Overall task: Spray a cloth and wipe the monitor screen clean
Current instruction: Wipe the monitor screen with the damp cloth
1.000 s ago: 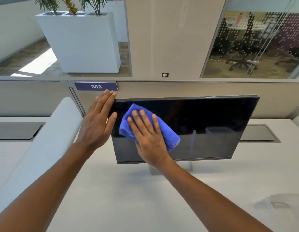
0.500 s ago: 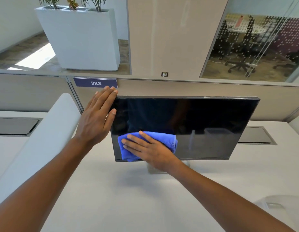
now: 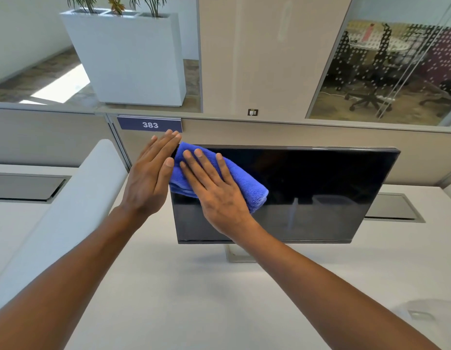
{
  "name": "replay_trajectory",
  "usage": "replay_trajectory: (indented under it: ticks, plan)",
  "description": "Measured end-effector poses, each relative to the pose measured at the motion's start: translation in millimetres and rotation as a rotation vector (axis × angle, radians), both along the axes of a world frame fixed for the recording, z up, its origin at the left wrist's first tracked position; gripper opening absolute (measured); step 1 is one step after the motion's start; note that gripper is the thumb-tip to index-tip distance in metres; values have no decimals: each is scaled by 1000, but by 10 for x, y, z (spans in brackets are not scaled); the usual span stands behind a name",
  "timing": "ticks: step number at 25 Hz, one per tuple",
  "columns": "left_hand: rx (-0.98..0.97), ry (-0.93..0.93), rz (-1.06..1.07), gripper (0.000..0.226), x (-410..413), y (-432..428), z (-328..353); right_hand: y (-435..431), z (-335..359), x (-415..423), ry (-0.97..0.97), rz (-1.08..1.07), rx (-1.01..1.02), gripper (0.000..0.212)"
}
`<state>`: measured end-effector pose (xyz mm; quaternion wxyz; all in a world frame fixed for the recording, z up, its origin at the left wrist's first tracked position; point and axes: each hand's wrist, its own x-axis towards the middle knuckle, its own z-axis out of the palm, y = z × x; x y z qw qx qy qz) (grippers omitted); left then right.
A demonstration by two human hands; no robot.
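A black monitor stands on a white desk, its screen dark and glossy. A folded blue cloth lies flat against the screen's upper left corner. My right hand presses the cloth to the glass with fingers spread. My left hand rests flat along the monitor's left edge, fingers straight and pointing up, bracing it. The monitor's stand shows just below the screen, partly behind my right forearm.
The white desk stretches in front of the monitor. A white curved divider runs along the left. A beige partition with a "383" label stands behind. A pale, blurred object sits at the lower right.
My right hand swept the cloth down to the screen's lower left, then back up to the upper left corner. My left hand stayed on the monitor's left edge.
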<state>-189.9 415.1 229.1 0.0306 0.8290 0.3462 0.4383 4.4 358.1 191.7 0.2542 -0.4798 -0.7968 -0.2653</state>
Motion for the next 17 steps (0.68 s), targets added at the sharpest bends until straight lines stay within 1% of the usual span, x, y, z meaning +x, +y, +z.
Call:
replay_trajectory:
  ticks: [2, 4, 8, 13, 15, 17]
  plan:
    - [8, 9, -4, 53, -5, 7, -3, -11, -82, -82, -74, 42, -57, 72]
    - [22, 11, 5, 53, -4, 3, -16, -65, -252, -94, -189, 73, -101, 74]
    - [20, 15, 46, 53, 15, -21, -37, -226, -715, -31, -421, 87, -121, 71]
    - [76, 91, 155, 53, 72, -67, -82, -506, -1253, 137, -635, 128, -211, 70]
    - [112, 131, 208, 55, 90, -82, -110, -563, -1289, 312, -708, 153, -217, 70]
    - [130, 136, 213, 56, 99, -62, -120, -580, -1219, 567, -744, 176, -201, 71]
